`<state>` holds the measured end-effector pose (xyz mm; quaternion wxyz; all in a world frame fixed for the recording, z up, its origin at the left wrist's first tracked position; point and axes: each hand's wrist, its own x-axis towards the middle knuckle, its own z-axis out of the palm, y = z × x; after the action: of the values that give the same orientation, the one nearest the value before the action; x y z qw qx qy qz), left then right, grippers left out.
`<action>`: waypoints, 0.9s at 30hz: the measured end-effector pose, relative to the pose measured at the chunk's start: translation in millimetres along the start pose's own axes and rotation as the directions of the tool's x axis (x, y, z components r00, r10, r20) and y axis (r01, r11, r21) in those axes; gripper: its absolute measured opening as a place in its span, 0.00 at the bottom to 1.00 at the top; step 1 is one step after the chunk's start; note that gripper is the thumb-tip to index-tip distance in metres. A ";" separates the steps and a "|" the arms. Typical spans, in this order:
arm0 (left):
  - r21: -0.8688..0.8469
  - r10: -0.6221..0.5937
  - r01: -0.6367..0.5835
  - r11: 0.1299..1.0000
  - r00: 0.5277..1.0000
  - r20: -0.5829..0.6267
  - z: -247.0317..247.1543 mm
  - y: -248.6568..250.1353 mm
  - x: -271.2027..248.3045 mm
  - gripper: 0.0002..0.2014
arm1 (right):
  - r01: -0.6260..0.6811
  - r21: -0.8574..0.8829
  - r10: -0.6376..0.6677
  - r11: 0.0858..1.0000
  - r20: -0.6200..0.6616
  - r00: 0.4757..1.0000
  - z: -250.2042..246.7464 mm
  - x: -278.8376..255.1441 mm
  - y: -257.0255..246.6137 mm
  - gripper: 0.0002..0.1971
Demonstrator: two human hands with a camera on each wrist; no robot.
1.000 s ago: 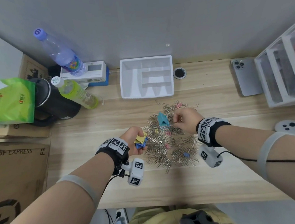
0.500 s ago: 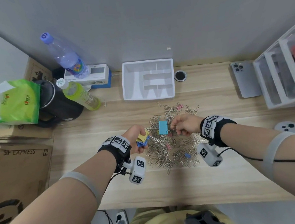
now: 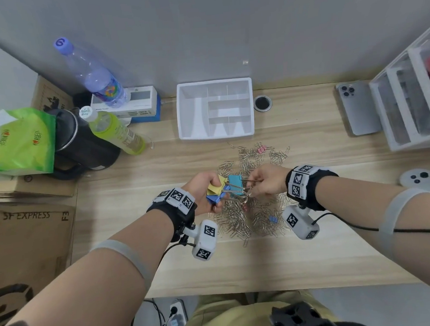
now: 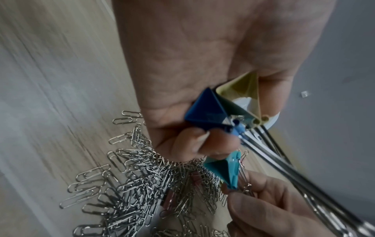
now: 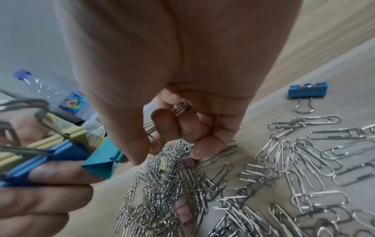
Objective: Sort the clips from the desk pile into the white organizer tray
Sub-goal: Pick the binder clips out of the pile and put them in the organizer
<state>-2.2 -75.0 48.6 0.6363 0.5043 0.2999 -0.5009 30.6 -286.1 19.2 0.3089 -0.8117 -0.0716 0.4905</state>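
Teal binder clip (image 3: pixel 235 185) hangs between both hands over paperclip pile (image 3: pixel 248 211) on surface. Right hand (image 3: pixel 264 182) pinches its wire handles, body points left, long axis roughly left-right. Left hand (image 3: pixel 205 189) nearer, touching it, fingers (image 4: pixel 194 144) already curled round yellow clip (image 3: pixel 217 185) and blue clip (image 3: pixel 215 198). Looks like handoff to left bunch next, lol. White organizer tray (image 3: pixel 192 113) well apart at back, nothing visible in it.

Right hand (image 5: pixel 182 89) fingers (image 5: pixel 162 120) around teal binder clip (image 5: pixel 103 162) wire handles.
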 end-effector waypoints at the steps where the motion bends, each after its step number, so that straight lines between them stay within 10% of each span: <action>1: 0.001 0.001 -0.001 1.000 1.000 -0.007 0.0 -0.4 0.0 0.13 | -0.008 -0.011 0.008 1.000 -0.005 1.000 0.4 0.7 -0.2 0.07; 7: -0.014 0.018 -0.019 1.000 0.999 -0.043 0.0 -2.4 1.2 0.13 | -0.021 -0.036 0.022 0.999 0.021 1.000 3.1 2.4 -1.2 0.03; 15: -0.009 0.009 -0.010 1.000 0.998 -0.058 -1.7 -3.0 3.4 0.14 | -0.077 -0.067 0.073 0.995 -0.055 0.996 7.1 8.7 -0.9 0.29; 27: 0.019 -0.011 0.012 1.000 0.997 -0.070 -5.7 -8.3 6.8 0.15 | -0.100 0.087 0.093 0.991 0.078 0.993 12.3 2.3 -4.0 0.03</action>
<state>-7.1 -71.8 38.0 0.6176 0.5260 0.3202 -0.4894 22.2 -276.6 15.8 0.3184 -0.7806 -0.0213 0.5374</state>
